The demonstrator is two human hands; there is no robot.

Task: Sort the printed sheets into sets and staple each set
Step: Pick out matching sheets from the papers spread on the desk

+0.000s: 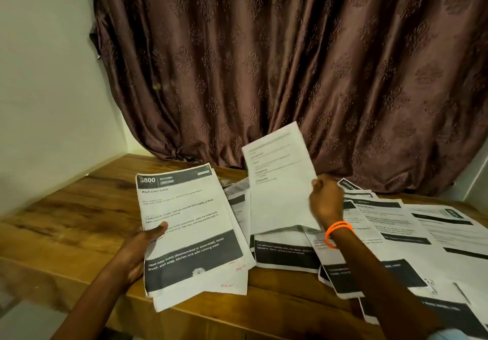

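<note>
The left hand (pixel 142 244) holds a small stack of sheets (pixel 190 234) by its left edge, with the thumb on top of the page that says "Wash baby bottle" and the fingers curled under it. The right hand (pixel 326 199), with an orange band (pixel 336 232) on its wrist, pinches one sheet (pixel 280 178) and holds it up in the air over the tabletop (pixel 66 207). More printed sheets (pixel 412 228) lie spread out on the right side, in front of a brown curtain (pixel 290 62).

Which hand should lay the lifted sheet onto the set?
Right, probably. The right hand already pinches the lifted sheet, while the left hand holds the "Wash baby bottle" set as the landing place.
</note>
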